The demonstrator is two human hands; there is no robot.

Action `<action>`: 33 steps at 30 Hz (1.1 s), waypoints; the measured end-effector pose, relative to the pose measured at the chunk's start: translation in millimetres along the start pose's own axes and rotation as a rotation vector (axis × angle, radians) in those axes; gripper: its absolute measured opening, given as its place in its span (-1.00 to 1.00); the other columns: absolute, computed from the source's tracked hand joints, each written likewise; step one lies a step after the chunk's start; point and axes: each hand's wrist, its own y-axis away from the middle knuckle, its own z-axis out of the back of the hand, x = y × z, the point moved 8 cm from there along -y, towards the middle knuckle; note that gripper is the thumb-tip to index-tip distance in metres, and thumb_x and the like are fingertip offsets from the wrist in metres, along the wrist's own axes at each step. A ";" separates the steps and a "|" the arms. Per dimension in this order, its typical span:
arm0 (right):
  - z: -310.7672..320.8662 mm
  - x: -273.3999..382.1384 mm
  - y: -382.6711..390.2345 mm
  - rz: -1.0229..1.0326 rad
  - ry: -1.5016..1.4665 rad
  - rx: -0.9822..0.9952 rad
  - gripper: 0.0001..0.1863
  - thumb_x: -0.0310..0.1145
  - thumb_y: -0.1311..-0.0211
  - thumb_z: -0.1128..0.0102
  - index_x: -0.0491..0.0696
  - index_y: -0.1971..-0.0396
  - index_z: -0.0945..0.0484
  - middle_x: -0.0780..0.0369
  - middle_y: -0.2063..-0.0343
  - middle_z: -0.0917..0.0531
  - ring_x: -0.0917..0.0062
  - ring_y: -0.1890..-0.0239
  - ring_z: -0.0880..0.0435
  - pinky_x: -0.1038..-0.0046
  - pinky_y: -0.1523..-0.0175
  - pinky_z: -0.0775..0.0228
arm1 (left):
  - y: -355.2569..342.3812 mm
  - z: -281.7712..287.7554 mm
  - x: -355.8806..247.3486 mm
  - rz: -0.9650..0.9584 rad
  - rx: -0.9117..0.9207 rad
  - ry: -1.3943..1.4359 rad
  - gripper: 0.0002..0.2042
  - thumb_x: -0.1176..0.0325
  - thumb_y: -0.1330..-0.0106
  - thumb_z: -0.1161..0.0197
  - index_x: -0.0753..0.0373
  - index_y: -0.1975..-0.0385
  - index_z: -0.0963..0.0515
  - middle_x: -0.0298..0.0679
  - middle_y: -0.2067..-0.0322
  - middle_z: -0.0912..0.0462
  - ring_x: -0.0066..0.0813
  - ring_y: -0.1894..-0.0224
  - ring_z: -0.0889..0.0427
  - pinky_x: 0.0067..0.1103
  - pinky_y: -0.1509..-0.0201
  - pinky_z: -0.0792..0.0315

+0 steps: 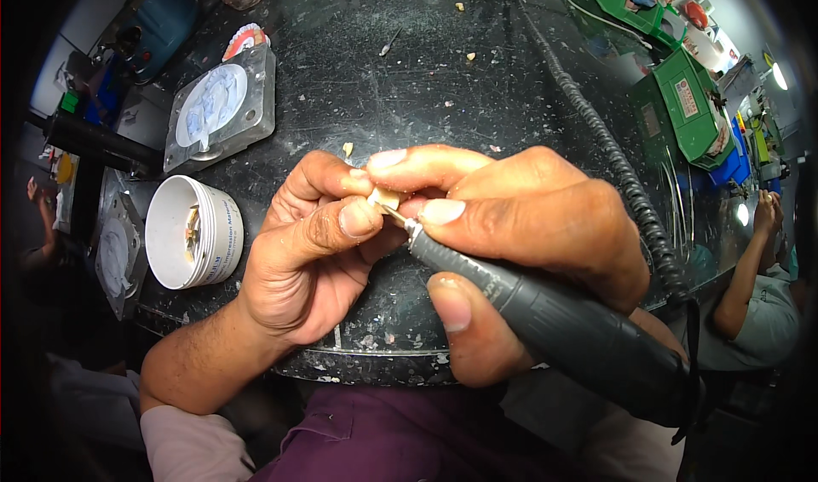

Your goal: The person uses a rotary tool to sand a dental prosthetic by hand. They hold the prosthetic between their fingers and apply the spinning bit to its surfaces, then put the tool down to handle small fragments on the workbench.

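My left hand (311, 248) pinches a small cream-coloured piece (386, 197), tooth-like in look, between thumb and forefinger. Wrapped around a black rotary handpiece (554, 312) is my right hand (545, 218), with the tool slanting from lower right up to the piece. Its thin metal bur (393, 213) meets or nearly meets the piece's near side; exact contact is too small to tell. Fingertips of both hands come together around the piece and hide part of it. Both hands are above the front of a scratched black table (375, 99).
Left of my hands are a white tub (223, 248) with small bits inside and a metal flask (262, 99) with pale blue filling. Behind it sits a pink-and-white dental model (245, 39). A coiled black cord (588, 111) runs along the right, near green bins (682, 99). Other people sit at both sides.
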 end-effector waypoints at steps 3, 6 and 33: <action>-2.1 0.2 0.1 -0.027 -0.010 -0.008 -0.66 -0.58 0.10 -0.43 -0.15 0.24 -0.59 0.04 0.22 -0.68 0.34 0.16 -0.75 0.44 0.09 -0.64 | -0.3 0.8 -0.5 -0.001 0.011 0.003 -0.85 0.61 -0.32 -0.17 0.25 0.17 -0.54 -0.04 0.16 -0.66 -0.23 0.00 -0.66 -0.37 -0.14 -0.58; 1.3 -0.2 0.2 -0.022 -0.010 0.013 -0.66 -0.57 0.08 -0.43 -0.15 0.23 -0.59 0.04 0.21 -0.68 0.35 0.14 -0.75 0.44 0.08 -0.64 | 0.7 1.1 0.4 -0.002 0.022 0.003 -0.85 0.61 -0.32 -0.17 0.25 0.18 -0.54 -0.05 0.15 -0.66 -0.22 0.00 -0.66 -0.37 -0.14 -0.57; -0.3 -0.6 -3.4 -0.067 -0.052 -0.079 -0.70 -0.57 0.13 -0.48 -0.14 0.34 -0.59 0.07 0.35 -0.70 0.37 0.21 -0.76 0.45 0.11 -0.65 | 0.7 1.6 -0.2 0.003 0.011 0.014 -0.84 0.60 -0.32 -0.17 0.23 0.16 -0.54 -0.07 0.15 -0.66 -0.24 0.01 -0.66 -0.35 -0.17 -0.54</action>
